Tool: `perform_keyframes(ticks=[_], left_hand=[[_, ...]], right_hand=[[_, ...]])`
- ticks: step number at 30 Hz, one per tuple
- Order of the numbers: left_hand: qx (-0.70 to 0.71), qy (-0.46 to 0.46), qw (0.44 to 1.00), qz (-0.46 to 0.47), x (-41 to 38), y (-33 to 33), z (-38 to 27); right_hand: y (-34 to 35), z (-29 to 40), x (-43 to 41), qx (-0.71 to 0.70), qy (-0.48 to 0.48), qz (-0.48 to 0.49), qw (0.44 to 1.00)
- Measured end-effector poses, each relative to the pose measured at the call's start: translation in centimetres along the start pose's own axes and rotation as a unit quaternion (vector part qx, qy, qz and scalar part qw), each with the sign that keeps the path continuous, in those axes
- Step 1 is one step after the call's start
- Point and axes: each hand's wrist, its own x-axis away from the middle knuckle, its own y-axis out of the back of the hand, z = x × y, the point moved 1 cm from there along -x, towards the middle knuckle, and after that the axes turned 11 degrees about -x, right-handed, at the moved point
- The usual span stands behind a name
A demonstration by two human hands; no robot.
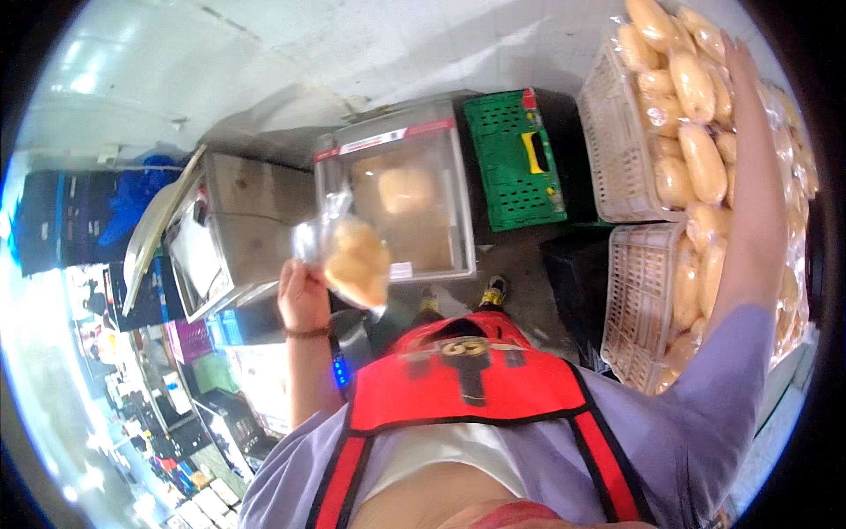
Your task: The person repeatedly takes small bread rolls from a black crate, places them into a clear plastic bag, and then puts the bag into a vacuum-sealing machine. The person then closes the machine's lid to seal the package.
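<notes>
My left hand [304, 296] grips the gathered side of a clear plastic bag holding a pale yellow bread item [357, 264], slightly blurred. This bag hangs over the near left corner of a grey-rimmed box [468, 218] with a red and white printed band. Inside that box lies another wrapped bread piece [404, 190], also blurred. On the far right, my right hand [740, 58] reaches out with its fingers extended against a heap of plastic-wrapped bread rolls [702, 162]. No roll shows within its grasp. The rolls overfill a whitish slatted plastic crate [611, 139].
Nearer me, a second whitish crate [638, 297] holds more wrapped rolls. Beside the box stands a green plastic crate [512, 159] with a yellow handle. A lidded grey container [258, 198] is on the left, by blue plastic [142, 198]. A pale wall [396, 46] closes the far side.
</notes>
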Motion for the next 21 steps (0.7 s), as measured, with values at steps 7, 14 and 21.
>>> perform_keyframes(ticks=[7, 14, 21], left_hand=[[0.01, -0.008, 0.997, 0.071, 0.0, -2.4, -2.1], [0.066, -0.086, 0.973, 0.203, -0.8, -2.4, -6.7], [0.052, -0.246, 0.941, 0.225, -0.7, 1.9, -12.8]], right_hand=[[-0.7, 25.6, 34.4, -0.486, -0.018, 0.415, 0.768], [-6.6, 36.1, 47.0, -0.625, 0.055, 0.461, 0.627], [-6.9, 41.5, 49.9, -0.731, -0.019, 0.395, 0.556]])
